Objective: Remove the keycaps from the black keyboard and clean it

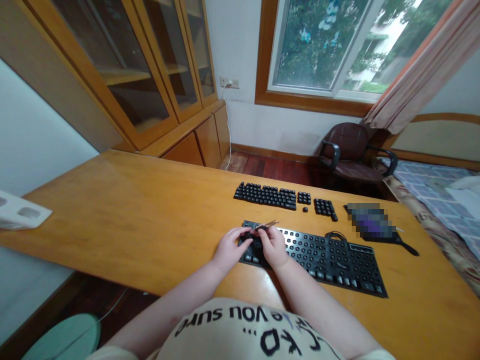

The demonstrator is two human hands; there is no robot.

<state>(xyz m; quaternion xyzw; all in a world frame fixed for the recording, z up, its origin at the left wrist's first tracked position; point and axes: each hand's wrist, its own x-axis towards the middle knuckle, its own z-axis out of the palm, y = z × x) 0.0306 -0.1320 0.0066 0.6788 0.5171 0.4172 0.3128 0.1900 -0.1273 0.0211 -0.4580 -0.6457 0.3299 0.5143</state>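
Observation:
A black keyboard (318, 255) with most of its keycaps off lies on the wooden desk in front of me; a few caps remain along its front edge. Over its left end, my left hand (233, 246) is closed, with thumb and fingertips pinched near something small and dark that I cannot make out. Beside it, my right hand (276, 246) is closed around a thin, brownish, stick-like tool (268, 224), whose ends point up and right. Behind the keyboard, loose black keycaps (266, 195) are laid out in keyboard order, in several blocks.
A coiled black cable (335, 235) sits at the keyboard's back edge. A dark pouch-like item (403, 241), partly pixelated, lies at the right of the desk (123, 215). A white plastic object (35, 216) stands at the far left. Beyond are a chair (347, 150) and a bed.

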